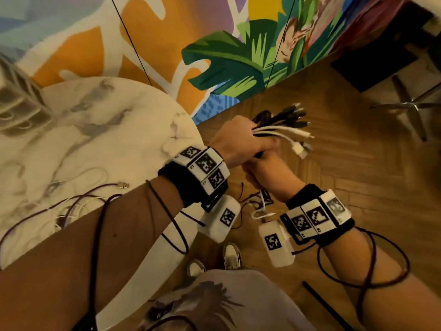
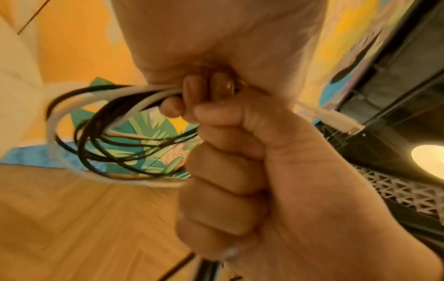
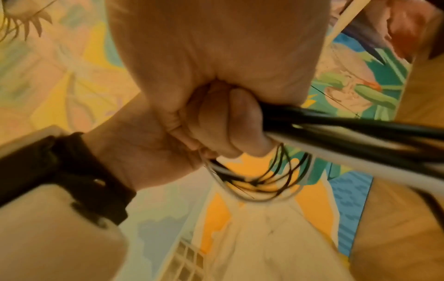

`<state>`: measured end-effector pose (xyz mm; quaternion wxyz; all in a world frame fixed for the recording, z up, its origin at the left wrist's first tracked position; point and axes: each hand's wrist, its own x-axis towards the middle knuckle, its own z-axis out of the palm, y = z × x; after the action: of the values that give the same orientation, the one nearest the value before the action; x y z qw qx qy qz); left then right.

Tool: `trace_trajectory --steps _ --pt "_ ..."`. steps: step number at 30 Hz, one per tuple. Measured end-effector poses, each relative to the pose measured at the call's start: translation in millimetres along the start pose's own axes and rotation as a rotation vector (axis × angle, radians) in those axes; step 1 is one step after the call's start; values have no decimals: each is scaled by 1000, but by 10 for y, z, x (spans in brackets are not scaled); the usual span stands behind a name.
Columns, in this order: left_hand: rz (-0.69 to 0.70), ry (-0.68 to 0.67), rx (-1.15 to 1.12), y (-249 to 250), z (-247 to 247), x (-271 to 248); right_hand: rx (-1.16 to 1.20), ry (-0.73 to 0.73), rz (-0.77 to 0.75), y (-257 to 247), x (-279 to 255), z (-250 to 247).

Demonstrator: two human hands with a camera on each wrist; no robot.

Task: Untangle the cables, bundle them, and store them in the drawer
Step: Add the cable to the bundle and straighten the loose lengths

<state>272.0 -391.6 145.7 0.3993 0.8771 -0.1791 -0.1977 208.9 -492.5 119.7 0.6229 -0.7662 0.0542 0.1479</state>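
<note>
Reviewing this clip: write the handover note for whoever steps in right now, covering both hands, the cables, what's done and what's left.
Left hand and right hand: both fists grip the cable bundle of black and white cables, held over the floor beside the marble table.
Done: those cables are gathered, plug ends fanned out together.
Left: purple cable and white cable lie loose on the table. Bundle them, then store everything; no drawer is in view.

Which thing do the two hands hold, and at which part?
Both the left hand and the right hand grip the cable bundle near its middle; plug ends fan out on one side, loops on the other.
</note>
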Motion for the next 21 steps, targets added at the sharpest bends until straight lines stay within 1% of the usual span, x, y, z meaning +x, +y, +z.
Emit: trace_trajectory --steps 2,4,6,8,10,12,15,17,19,21 --pt "79 96 70 83 -22 37 70 40 -18 30 43 -7" --pt "160 214 172 164 -50 47 78 55 2 229 98 -56" --pt "270 323 213 242 -135 51 -48 88 90 559 117 -117" --pt "367 380 202 293 -239 52 -137 145 198 928 130 -201" --pt "418 400 231 320 -285 53 -184 191 282 1171 172 -269" --pt "432 398 238 346 -266 38 -192 175 372 1288 221 -299" --pt "392 401 224 318 -281 61 -279 137 487 1389 238 -328" --pt "385 405 258 250 -308 70 -419 124 516 1426 241 -405" --pt "395 389 291 209 -293 39 -645 124 511 1435 243 -531" --pt "392 378 274 186 -267 3 -859 228 440 1456 263 -665"
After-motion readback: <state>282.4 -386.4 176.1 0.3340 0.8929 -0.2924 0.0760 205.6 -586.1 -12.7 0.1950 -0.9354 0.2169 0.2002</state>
